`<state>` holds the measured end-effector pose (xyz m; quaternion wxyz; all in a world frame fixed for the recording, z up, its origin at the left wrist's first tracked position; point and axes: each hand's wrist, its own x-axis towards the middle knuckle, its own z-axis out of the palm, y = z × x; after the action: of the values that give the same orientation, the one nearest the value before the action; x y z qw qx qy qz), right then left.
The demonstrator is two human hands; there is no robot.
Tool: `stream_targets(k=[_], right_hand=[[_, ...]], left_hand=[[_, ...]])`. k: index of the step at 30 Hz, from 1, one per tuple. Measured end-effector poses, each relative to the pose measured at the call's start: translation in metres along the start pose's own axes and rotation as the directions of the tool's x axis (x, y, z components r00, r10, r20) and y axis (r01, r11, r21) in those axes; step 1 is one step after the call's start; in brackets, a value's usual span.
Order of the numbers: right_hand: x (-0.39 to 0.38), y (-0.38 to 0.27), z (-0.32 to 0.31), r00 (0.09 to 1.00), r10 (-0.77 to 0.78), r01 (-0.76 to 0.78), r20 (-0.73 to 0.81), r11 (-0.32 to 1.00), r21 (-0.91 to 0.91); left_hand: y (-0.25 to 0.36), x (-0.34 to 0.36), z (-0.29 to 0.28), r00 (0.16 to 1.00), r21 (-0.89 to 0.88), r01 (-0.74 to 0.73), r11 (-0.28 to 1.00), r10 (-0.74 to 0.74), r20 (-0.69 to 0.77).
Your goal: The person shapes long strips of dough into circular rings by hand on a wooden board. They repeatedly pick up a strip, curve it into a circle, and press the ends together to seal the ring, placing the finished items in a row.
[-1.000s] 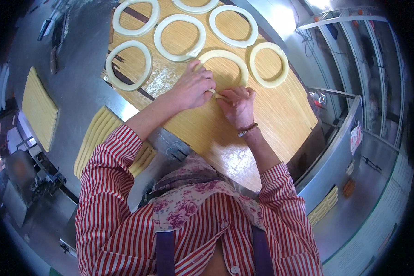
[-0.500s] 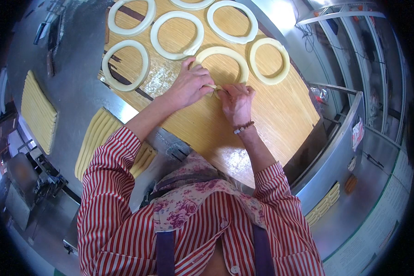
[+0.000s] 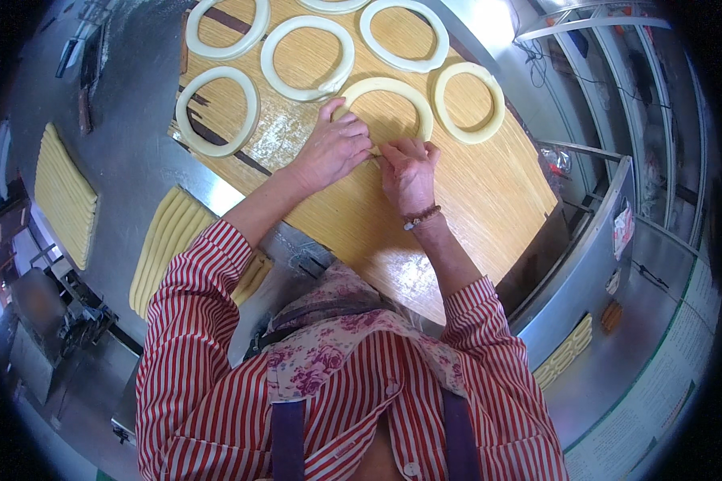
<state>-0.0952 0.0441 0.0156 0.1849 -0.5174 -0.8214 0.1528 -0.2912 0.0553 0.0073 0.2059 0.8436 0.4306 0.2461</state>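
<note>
While the left hand (image 3: 338, 149) and right hand (image 3: 407, 171) pinch a dough ring (image 3: 387, 84) at its near side, joining its ends appears underway.

It lies on the wooden board (image 3: 477, 192); the next move likely needs firm pressing.

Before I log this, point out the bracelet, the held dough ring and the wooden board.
Bracelet (image 3: 423, 214), head view: on its brown beads.
Dough ring (image 3: 389, 83), head view: on its far arc.
Wooden board (image 3: 489, 192), head view: on its bare right part.

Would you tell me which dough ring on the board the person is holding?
The dough ring immediately left of the rightmost one: the left hand and right hand both hold it, while the others lie unheld.
</note>
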Motion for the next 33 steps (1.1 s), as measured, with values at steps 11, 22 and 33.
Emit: stream_targets(k=[11, 22, 33], right_hand=[[0.008, -0.018, -0.006, 0.999, -0.027, 0.024, -0.034, 0.996, -0.091], [0.009, -0.013, 0.005, 0.990, -0.104, 0.106, -0.092, 0.994, 0.010], [-0.020, 0.012, -0.019, 0.989, -0.140, 0.143, -0.043, 0.988, 0.059]], left_hand=[[0.003, 0.000, -0.021, 0.985, 0.006, 0.100, 0.995, -0.100, 0.137], [-0.001, -0.010, -0.014, 0.997, -0.094, 0.074, 0.993, -0.075, -0.010], [0.006, -0.009, -0.016, 0.998, 0.021, -0.023, 1.000, 0.022, 0.065]])
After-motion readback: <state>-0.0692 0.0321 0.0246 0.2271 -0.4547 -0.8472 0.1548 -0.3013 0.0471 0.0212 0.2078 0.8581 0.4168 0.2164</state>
